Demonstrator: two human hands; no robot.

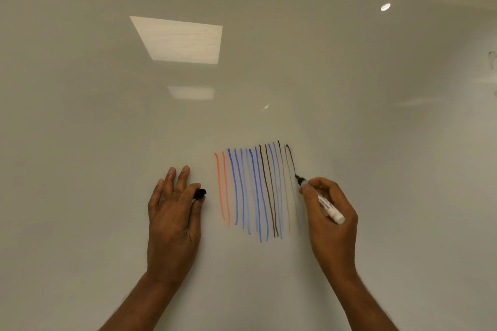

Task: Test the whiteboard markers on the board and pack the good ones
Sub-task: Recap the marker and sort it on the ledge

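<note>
Marker (322,203) in right hand (332,219), tip on whiteboard (107,142)

A pale grey-white whiteboard (107,142) is marked with a row of near-vertical strokes (255,191). Relative to the marker (322,203), which is white-bodied with red and blue print and a black tip, the nearest strokes are black and faint grey, then blue and light blue, and the two farthest are orange-red. A black cap (199,193) is seen beyond those.

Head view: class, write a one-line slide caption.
Right hand draws a black marker line on the whiteboard; left hand holds its cap.
</note>
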